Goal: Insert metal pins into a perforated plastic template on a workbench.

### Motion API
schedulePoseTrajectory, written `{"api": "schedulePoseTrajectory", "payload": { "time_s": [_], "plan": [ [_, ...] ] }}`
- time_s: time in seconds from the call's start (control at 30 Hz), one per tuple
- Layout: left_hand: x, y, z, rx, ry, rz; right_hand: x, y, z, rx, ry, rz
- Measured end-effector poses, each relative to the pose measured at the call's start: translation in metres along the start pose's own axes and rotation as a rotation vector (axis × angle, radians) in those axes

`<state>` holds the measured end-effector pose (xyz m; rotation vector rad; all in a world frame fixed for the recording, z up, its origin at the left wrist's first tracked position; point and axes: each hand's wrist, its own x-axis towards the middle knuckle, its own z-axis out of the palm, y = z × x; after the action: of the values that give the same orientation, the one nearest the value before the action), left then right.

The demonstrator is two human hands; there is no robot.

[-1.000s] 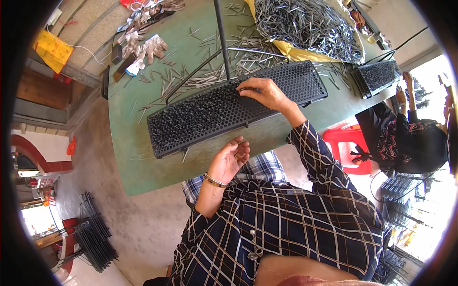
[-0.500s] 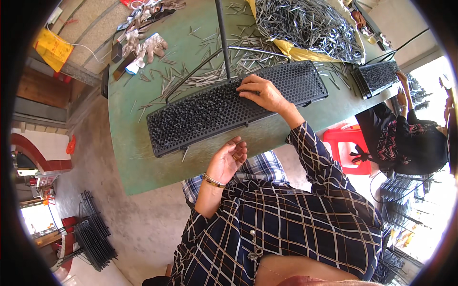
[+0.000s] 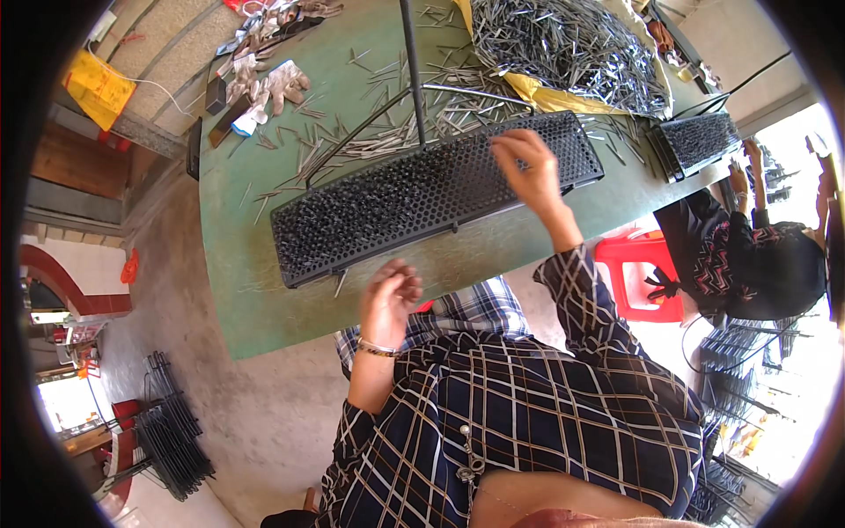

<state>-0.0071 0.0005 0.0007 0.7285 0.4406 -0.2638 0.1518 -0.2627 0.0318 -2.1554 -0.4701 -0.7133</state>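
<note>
Green tabletop (image 3: 255, 308) | right hand (image 3: 537, 180) shifted right over black perforated tray (image 3: 466, 192) | left hand (image 3: 385, 305) shifted left | both half-curled, pinch unclear

Harsh daylight glare bleaches the right edge white; the green table (image 3: 251, 308) is evenly bright, faintly sheeny. The left hand (image 3: 387, 304) looks motion-blurred. Fisheye curvature bends edges into black corners.

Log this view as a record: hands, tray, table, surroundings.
table: green
metal strips: piled far right, others scattered
tray: black; dark pieces crowd left part, bare holes rightward
right hand: over tray's right part; contents unclear
left hand: curled, nearest table's near edge; contents unclear
gloves: table's far left
co-worker: right side, hands by second tray
</note>
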Motion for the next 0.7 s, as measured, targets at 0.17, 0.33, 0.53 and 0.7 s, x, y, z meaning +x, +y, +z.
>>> {"api": "schedulePoseTrajectory", "payload": {
  "time_s": [0.17, 0.33, 0.53, 0.7],
  "plan": [
    [-0.007, 0.044, -0.063, 0.45, 0.63, 0.732, -0.025, 0.081, -0.065, -0.514, 0.271, 0.151],
    [0.021, 0.07, -0.138, 0.795, 0.824, 0.968, -0.048, 0.147, -0.067, -0.364, 0.258, 0.485],
    [0.008, 0.02, -0.111, 1.628, 0.765, 0.837, -0.051, 0.151, -0.061, -0.464, 0.26, 0.485],
    [0.02, 0.02, -0.094, 1.665, 0.876, 0.907, -0.049, 0.153, -0.061, -0.498, 0.235, 0.5]
  ]
}}
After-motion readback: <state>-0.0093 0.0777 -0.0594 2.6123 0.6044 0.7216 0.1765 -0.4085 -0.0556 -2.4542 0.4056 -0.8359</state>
